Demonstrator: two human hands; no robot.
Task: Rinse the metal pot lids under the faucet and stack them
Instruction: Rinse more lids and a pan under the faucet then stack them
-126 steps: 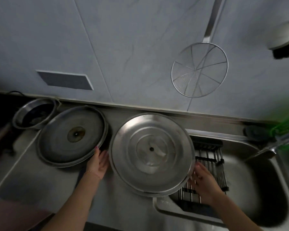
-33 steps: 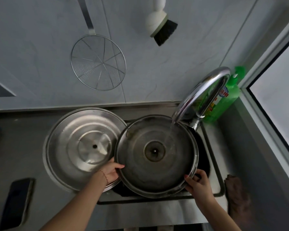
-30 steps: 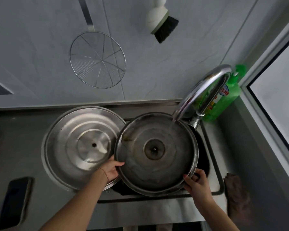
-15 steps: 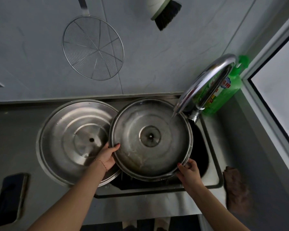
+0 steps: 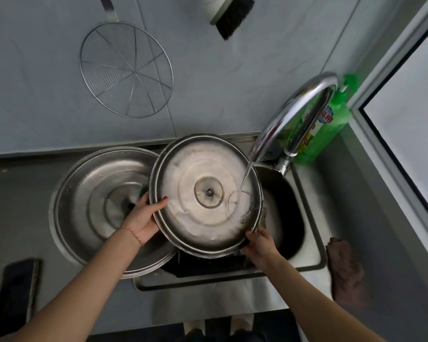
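I hold a round metal lid (image 5: 193, 218) tilted over the sink (image 5: 307, 265), its underside facing me. My left hand (image 5: 143, 218) grips its left rim, thumb on the inner face. At the lower right rim my right hand (image 5: 260, 245) grips it. A thin stream from the chrome faucet (image 5: 289, 119) lands on the lid's right part, right of its centre knob. A second, larger metal lid (image 5: 94, 201) lies flat on the counter to the left, partly under the held lid.
A wire skimmer (image 5: 126, 70) and a brush (image 5: 230, 13) hang on the wall. A green soap bottle (image 5: 331, 119) stands behind the faucet. A brown cloth (image 5: 344, 270) lies right of the sink, a dark phone (image 5: 15, 294) on the counter at lower left.
Since 4.2 s ago the lids were swapped: the shiny one now lies on the counter and the duller one is over the sink. In the last second that lid tilted up under the stream.
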